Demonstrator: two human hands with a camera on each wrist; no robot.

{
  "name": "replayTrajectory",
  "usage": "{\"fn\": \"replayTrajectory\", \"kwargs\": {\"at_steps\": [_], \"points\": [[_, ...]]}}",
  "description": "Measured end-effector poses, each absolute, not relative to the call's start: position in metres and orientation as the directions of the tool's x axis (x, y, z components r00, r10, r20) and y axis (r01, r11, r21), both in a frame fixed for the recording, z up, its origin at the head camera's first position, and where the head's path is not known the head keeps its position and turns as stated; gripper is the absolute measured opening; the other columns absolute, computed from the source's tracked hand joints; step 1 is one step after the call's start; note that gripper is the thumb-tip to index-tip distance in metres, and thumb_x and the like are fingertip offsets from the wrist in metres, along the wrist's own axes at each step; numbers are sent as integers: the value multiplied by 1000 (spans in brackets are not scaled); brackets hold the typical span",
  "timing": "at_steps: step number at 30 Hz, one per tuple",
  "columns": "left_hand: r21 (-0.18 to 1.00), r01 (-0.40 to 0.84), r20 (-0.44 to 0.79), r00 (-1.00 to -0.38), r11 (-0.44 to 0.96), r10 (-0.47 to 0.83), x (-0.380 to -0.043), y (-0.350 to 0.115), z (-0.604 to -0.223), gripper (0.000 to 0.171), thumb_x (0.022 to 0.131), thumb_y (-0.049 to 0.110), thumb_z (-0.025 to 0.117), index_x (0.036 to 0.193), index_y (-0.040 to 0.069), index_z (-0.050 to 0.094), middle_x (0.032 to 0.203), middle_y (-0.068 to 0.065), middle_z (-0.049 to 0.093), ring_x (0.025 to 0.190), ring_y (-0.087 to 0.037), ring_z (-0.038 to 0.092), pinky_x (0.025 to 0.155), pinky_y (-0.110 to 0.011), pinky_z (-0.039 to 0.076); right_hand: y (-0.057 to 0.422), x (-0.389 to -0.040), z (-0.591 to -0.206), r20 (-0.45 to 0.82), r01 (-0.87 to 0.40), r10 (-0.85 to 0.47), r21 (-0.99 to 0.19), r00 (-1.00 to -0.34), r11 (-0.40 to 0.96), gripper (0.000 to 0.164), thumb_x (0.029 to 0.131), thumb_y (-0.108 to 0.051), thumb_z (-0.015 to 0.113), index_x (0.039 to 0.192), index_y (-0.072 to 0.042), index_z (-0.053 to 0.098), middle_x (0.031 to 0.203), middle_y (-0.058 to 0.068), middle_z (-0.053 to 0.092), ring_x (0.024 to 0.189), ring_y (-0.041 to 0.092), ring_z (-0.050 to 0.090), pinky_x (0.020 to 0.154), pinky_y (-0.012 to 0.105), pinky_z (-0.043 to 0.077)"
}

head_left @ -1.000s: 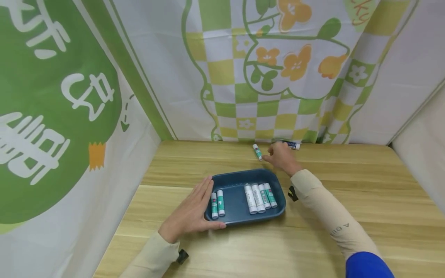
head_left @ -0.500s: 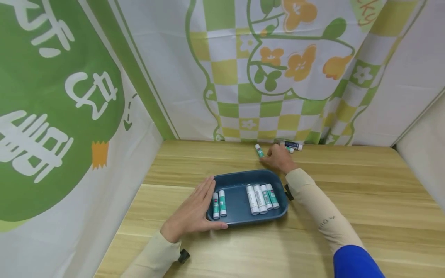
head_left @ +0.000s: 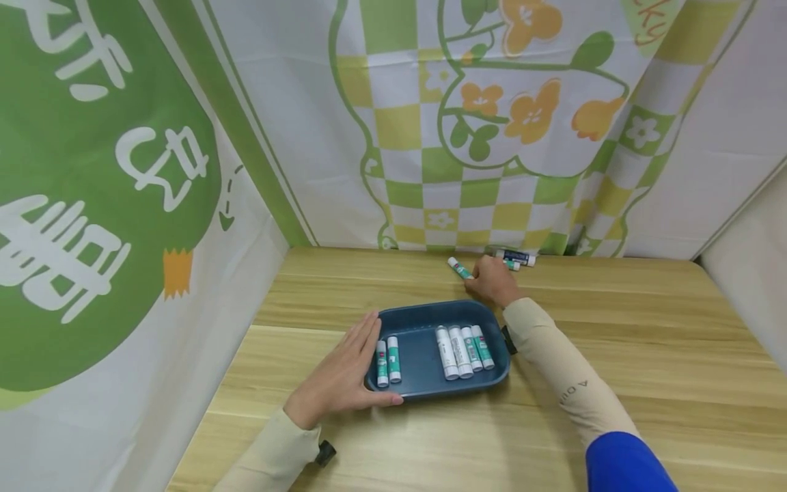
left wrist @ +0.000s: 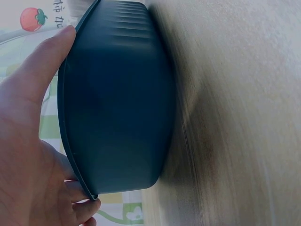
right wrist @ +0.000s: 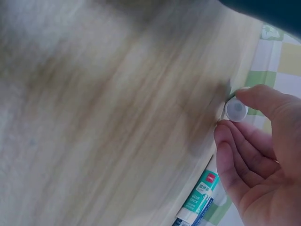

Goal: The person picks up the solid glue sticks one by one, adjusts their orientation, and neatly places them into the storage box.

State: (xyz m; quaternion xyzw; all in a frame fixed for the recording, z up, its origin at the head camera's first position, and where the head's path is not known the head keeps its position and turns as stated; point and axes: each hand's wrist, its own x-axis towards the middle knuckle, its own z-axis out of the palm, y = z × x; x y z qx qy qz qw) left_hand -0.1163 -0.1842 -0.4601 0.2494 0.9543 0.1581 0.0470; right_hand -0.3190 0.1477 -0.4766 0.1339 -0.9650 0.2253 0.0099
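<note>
My left hand (head_left: 337, 381) holds the left end of a dark blue tray (head_left: 415, 395), thumb on the near rim and fingers along the side. In the left wrist view its fingertips curl over the rim of the tray (left wrist: 70, 136). Two green-and-white glue sticks (head_left: 394, 359) lie at the tray's left end; several more, white and green, lie side by side at its right. Beyond the tray, my right hand (head_left: 494, 281) pinches a green glue stick (head_left: 459, 267) between thumb and forefinger. The right wrist view shows this glue stick's round white end (right wrist: 236, 109).
Behind my right hand, a dark blue glue stick (head_left: 518, 257) and a green one (right wrist: 201, 192) lie near the table's back edge. A patterned curtain (head_left: 455, 198) hangs right behind that edge. White cloth walls flank the wooden table (head_left: 615, 328).
My right hand has shifted slightly left and nearer, and the glue stick at its fingertips has turned to lie more slanted. The left hand and tray stay in place.
</note>
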Motion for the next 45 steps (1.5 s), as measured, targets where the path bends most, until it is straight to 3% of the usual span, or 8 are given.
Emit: {"fn": "replayTrajectory", "kwargs": {"at_steps": [4,9,13,16,18,21,29,45], "points": [[321,461,-9,-872,827,490,-116,-184,-461,137,79,88,64,169,0,8,179,-14,-1,167,-30,8,134,-51,21,149,-316,-474,90,-252,-236,-437,-968,864,27,86,-17,78,63,-5,72,58,3,63,57,18,50,54,29,42],[324,458,-13,-873,828,488,-116,-183,-461,138,79,88,64,169,1,7,179,-13,-2,168,-29,7,134,-50,20,153,-316,-476,117,-248,-219,-458,-969,854,20,83,-15,77,66,-5,76,65,6,68,58,17,51,52,26,42],[329,457,-13,-873,826,488,-117,-184,-462,137,80,89,63,169,1,6,179,-13,-1,168,-28,6,134,-50,20,158,-315,-476,155,-250,-199,-497,-968,831,16,84,-15,76,72,-5,80,71,9,74,60,19,58,57,32,50],[328,460,-6,-872,825,489,-117,-184,-462,137,80,89,63,169,1,7,179,-12,-2,168,-28,6,134,-50,20,161,-312,-476,197,-258,-180,-519,-964,815,14,84,-16,76,81,-4,82,79,12,78,71,26,67,76,43,57],[324,461,-5,-872,826,489,-118,-184,-462,137,80,89,62,169,1,7,179,-11,-3,168,-28,6,134,-50,20,163,-310,-476,214,-258,-166,-539,-963,802,16,85,-16,76,87,-2,83,84,14,80,79,30,71,91,50,55],[319,462,-7,-872,827,490,-118,-185,-463,138,80,90,62,169,1,7,179,-11,-4,168,-28,6,134,-50,20,166,-306,-477,230,-258,-151,-570,-962,780,20,87,-16,78,95,2,82,88,16,82,87,33,76,100,53,53],[318,455,-13,-875,832,484,-118,-184,-462,137,80,89,62,169,2,6,180,-15,0,168,-29,7,134,-51,21,173,-294,-480,285,-277,-115,-632,-952,723,22,89,-13,81,99,6,79,92,20,81,84,33,80,76,46,65],[327,457,-21,-872,827,489,-118,-184,-462,137,80,88,63,169,2,5,180,-13,-1,168,-28,6,134,-51,19,172,-264,-457,340,-315,-109,-641,-934,700,21,90,-14,79,99,5,79,91,21,81,82,32,80,74,45,66]]}}
